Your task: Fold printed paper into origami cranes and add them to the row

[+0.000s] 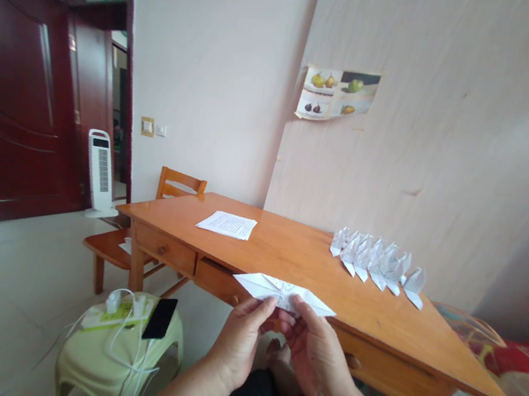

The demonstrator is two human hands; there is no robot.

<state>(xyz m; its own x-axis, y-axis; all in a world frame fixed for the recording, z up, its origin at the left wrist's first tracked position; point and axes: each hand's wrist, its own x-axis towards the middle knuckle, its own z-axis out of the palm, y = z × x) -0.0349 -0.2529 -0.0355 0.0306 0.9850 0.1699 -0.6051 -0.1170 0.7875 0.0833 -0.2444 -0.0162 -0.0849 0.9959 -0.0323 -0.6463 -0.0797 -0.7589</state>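
Observation:
A folded piece of white printed paper (310, 302), long and pointed at both ends, is held up before the table's front edge. My left hand (245, 330) pinches its lower edge left of the middle, thumb on the near face. On the other side my right hand (313, 345) grips it the same way, its thumb pressed near the centre. The fingers behind the paper are partly hidden. Beyond, on the right of the wooden table (281, 245), stand several folded paper pieces (376, 260) in rows. A stack of printed sheets (227, 224) lies at the table's left.
A pale green plastic stool (80, 356) at lower left carries a power strip (116, 314), white cables and a black phone (160, 318). A wooden chair (182, 181) stands at the table's left end. The table's front has drawers (162, 250), one slightly pulled out.

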